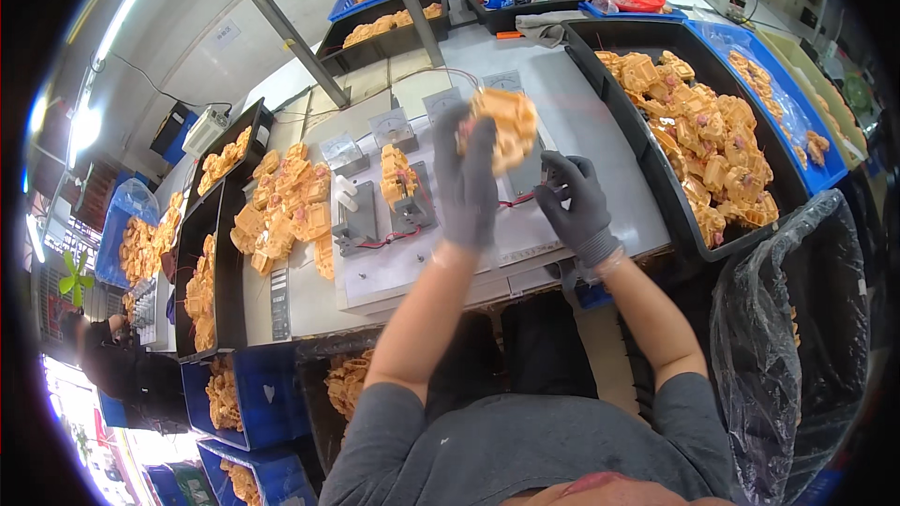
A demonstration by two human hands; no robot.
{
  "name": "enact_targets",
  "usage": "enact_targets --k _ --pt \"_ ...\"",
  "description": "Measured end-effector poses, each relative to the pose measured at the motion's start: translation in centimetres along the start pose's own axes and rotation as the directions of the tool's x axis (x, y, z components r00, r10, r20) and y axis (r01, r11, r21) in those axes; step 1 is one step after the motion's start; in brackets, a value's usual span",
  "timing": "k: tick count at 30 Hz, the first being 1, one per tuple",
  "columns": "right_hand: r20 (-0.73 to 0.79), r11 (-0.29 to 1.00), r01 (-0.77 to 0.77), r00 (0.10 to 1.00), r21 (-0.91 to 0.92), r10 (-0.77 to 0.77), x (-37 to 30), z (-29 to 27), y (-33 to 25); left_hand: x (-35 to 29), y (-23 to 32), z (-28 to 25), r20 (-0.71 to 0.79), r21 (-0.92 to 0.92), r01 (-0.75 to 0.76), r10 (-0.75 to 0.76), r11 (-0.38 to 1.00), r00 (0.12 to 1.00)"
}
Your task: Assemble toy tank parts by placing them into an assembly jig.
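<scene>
My left hand (466,183), in a dark grey glove, is closed on a yellow-orange moulded plastic housing (511,126), raised over the bench and blurred. My right hand (577,206), gloved alike, hovers to its right near red wires, with its fingers curved and thumb apart. Nothing shows in that hand. Left of my left hand, a similar housing (396,173) sits upright in a test jig (411,211). Next to it stands a grey fixture with a white toggle lever (349,197). Several analog panel meters (389,126) line the back of the jig board.
A pile of housings (286,201) covers the bench's left side. To the right stands a black tray (609,122) heaped with more, beside a blue tray (816,150). Clear plastic film (755,337) drapes a bin at the lower right. Metal posts (412,5) rise behind the meters.
</scene>
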State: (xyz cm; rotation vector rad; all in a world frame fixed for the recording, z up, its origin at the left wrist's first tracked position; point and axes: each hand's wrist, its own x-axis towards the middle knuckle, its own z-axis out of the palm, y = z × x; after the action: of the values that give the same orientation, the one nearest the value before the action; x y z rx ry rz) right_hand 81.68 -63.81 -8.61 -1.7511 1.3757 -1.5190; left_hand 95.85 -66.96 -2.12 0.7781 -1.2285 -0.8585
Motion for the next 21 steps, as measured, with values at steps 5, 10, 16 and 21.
enact_targets --k 5,10,16,21 --pt "-0.187 0.979 0.091 0.981 0.183 -0.056 -0.9 2.1 1.9 5.6 -3.3 0.8 0.118 0.397 -0.141 0.101 0.907 0.988" --pt "-0.109 0.886 -0.067 0.985 0.459 0.131 -1.3 1.9 2.9 5.3 -5.0 3.1 0.358 0.760 -0.352 0.101 0.547 0.928" --pt "-0.073 0.884 -0.058 0.992 0.465 0.104 -0.9 2.2 2.7 4.5 -5.8 3.3 0.452 0.852 -0.330 -0.254 0.406 0.855" --pt "-0.036 0.874 -0.096 0.991 0.477 0.128 -1.0 2.1 2.1 3.2 -3.1 3.4 0.404 0.891 -0.290 -0.319 0.350 0.857"
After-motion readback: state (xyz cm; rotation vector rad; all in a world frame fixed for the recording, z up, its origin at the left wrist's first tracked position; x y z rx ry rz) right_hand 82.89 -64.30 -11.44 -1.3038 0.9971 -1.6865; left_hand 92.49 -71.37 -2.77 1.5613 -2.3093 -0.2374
